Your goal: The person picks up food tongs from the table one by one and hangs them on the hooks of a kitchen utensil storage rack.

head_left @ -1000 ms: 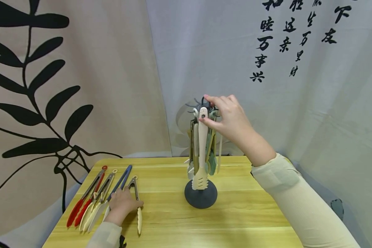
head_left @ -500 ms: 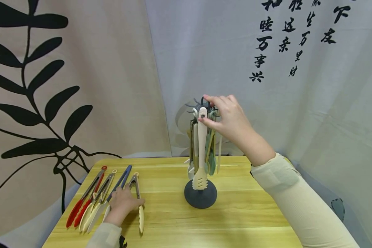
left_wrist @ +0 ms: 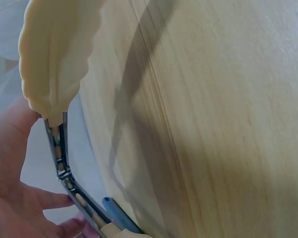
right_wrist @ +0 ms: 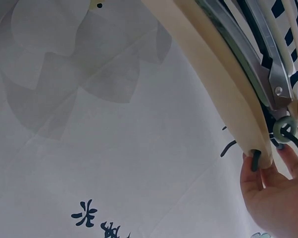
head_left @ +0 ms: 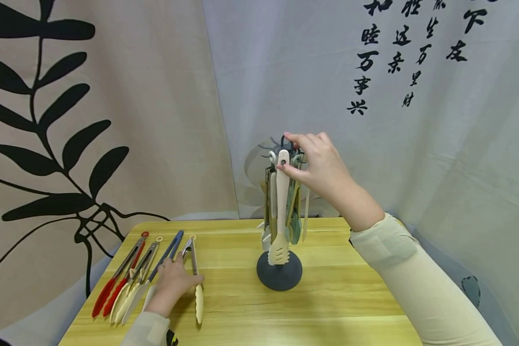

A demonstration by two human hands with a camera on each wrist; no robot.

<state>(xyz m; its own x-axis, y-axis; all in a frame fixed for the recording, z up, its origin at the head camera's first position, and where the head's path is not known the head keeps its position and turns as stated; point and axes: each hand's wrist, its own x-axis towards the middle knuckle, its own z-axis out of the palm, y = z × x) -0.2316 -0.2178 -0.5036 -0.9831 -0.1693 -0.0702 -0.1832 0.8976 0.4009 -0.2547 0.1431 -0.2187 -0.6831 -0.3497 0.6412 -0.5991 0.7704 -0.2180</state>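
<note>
My left hand (head_left: pixel 173 283) holds a pair of cream-tipped metal tongs (head_left: pixel 199 305) between thumb and fingers, over the table's left part. In the left wrist view, one scalloped cream tongs head (left_wrist: pixel 60 54) shows large, its metal arms spread in a V; the fingers (left_wrist: pixel 55 198) lie along them. With thumb and fingers, my right hand (head_left: pixel 322 161) pinches the top of a cream pasta server (head_left: pixel 282 202). The server hangs upright on a hook of a dark utensil stand (head_left: pixel 279 276). In the right wrist view, a dark hook passes through the hole in the server's handle (right_wrist: pixel 228 94).
Left of my left hand lie red-tipped tongs (head_left: pixel 112 288), other cream tongs (head_left: pixel 131 288) and blue-handled tongs (head_left: pixel 166 257), side by side on the wooden table (head_left: pixel 225 307). Several utensils, including a green one (head_left: pixel 296 226), hang around the stand. A patterned curtain (head_left: pixel 285 72) stands behind.
In the left hand, the cream tongs have shifted slightly right and away toward the table's far edge. The right hand and the pasta server have stayed in place.
</note>
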